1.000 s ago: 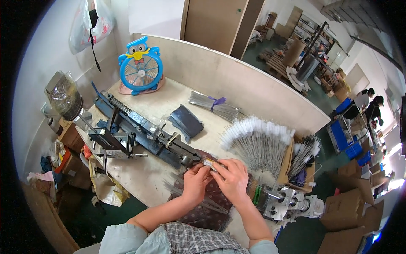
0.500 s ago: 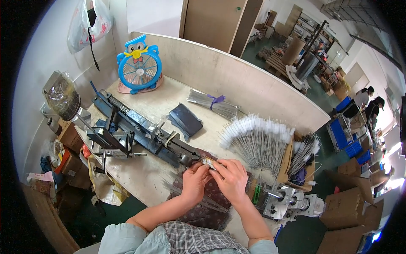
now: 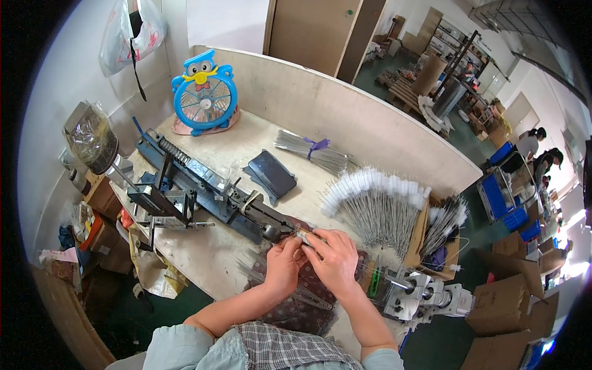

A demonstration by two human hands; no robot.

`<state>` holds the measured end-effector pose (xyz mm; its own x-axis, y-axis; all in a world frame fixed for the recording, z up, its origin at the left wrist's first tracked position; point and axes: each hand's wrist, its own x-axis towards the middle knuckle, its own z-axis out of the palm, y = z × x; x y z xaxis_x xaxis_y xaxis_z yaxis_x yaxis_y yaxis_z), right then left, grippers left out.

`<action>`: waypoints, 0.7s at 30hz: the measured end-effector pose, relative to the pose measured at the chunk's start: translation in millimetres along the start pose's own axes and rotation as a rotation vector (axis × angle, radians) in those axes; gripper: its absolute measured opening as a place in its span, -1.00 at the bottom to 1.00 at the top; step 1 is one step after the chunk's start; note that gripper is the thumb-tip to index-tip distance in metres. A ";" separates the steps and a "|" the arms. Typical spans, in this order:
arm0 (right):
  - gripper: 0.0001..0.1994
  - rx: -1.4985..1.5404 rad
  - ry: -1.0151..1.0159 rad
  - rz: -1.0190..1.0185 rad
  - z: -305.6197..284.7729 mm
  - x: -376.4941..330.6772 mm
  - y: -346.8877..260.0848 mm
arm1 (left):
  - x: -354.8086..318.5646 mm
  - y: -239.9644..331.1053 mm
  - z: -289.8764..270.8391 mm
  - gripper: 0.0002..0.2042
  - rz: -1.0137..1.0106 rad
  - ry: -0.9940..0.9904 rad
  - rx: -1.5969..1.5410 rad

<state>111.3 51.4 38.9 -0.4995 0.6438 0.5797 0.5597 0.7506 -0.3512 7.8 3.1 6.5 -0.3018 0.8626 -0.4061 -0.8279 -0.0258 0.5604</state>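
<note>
Near the middle of the frame, both hands are closed on a small light-coloured piece (image 3: 301, 235), which sits between their fingertips at the lower right end of a long dark metal fixture (image 3: 213, 187); the fingers hide much of the piece, so its exact kind cannot be told. The left hand (image 3: 283, 266) pinches from the lower left, its fingers curled close to the fixture's end, and the right hand (image 3: 334, 258) pinches from the right with bent fingers. Beneath the wrists, a brown dotted cloth (image 3: 279, 316) covers part of the bench (image 3: 213, 271). The fixture slants from the upper left toward the hands and carries a coil spring (image 3: 175, 152). Just above it, at centre, lies a dark blue flat pouch (image 3: 271, 176), with a bundle of thin wires (image 3: 290, 144) bound by a purple tie (image 3: 317, 148) farther up. Right of centre, wire-stemmed brushes with white tips (image 3: 379, 200) spread out like a fan, beside an open cardboard box (image 3: 420, 237) holding more of them. A silvery metal machine (image 3: 425, 299) stands at the lower right of the bench, and a blue bird-shaped fan (image 3: 205, 102) stands upright at the upper left.
</note>
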 end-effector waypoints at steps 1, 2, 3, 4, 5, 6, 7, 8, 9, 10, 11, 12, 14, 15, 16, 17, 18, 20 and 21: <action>-0.75 0.004 -0.002 0.002 0.0 0.0 -0.5 | 0.6 -0.7 -2.2 -0.91 0.001 -0.008 0.011; -0.75 0.005 -0.001 0.001 -0.2 0.8 -1.2 | 1.1 -1.0 -3.4 -0.91 0.001 -0.017 0.022; -0.75 0.004 -0.001 0.003 -0.8 1.2 -1.8 | 0.1 -0.2 -1.7 -0.91 -0.001 -0.017 0.023; -0.75 0.003 -0.001 0.004 -1.0 1.7 -2.0 | -1.4 1.4 1.7 -0.90 0.003 -0.004 0.027; -0.75 0.002 -0.001 0.006 -0.5 1.9 -1.4 | -2.0 2.1 3.6 -0.90 0.006 0.009 0.032; -0.75 0.000 -0.003 -0.005 0.0 2.0 -0.9 | -1.3 1.0 1.9 -0.90 0.005 0.008 0.033; -0.75 -0.002 -0.006 -0.015 0.4 2.1 -0.5 | 0.5 -1.0 -1.4 -0.89 0.007 -0.008 0.021; -0.75 -0.003 -0.005 -0.014 0.8 2.5 -0.3 | 1.4 -1.7 -3.5 -0.89 0.010 -0.025 0.009; -0.74 -0.009 0.010 -0.014 1.6 2.8 0.3 | 1.2 -1.5 -3.9 -0.89 0.010 -0.025 0.009; -0.73 -0.016 0.025 -0.013 1.9 3.1 0.8 | 0.8 -0.9 -3.7 -0.87 0.002 -0.041 0.014; -0.73 -0.016 0.026 -0.014 1.6 3.6 1.5 | 0.7 -0.4 -3.6 -0.79 -0.005 -0.057 0.020; -0.72 -0.007 0.026 -0.015 1.1 4.1 1.5 | 2.5 -1.8 -6.3 -0.79 -0.004 -0.058 0.019; -0.71 0.002 0.028 -0.019 -3.4 5.8 -0.2 | 7.9 -5.8 -12.4 -0.70 -0.011 -0.055 -0.061; -0.71 0.010 0.048 -0.016 -8.3 5.9 -2.7 | 7.9 -4.2 -12.7 -0.70 -0.011 -0.054 -0.062; -0.72 0.019 0.067 -0.013 -12.8 5.7 -4.1 | 6.4 -1.1 -11.6 -0.67 -0.038 -0.052 -0.058; -0.72 0.020 0.068 -0.014 -17.0 4.9 -3.3 | 4.5 2.1 -10.1 -0.63 -0.064 -0.049 -0.055; -0.73 -0.036 0.012 0.017 -23.4 3.1 -1.1 | 1.7 4.8 -6.5 -0.63 -0.065 -0.053 -0.055; -0.75 -0.093 -0.041 0.048 -26.0 -2.8 3.7 | -3.6 9.5 -0.8 -0.49 -0.045 -0.039 0.012; -0.76 -0.099 -0.098 0.046 -24.1 -7.9 8.6 | -4.8 9.7 0.3 -0.49 -0.049 -0.048 0.015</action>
<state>136.0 49.2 49.0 -0.5313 0.6924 0.4881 0.6434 0.7046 -0.2992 1.3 -1.1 14.1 -0.2376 0.8857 -0.3988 -0.8338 0.0247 0.5515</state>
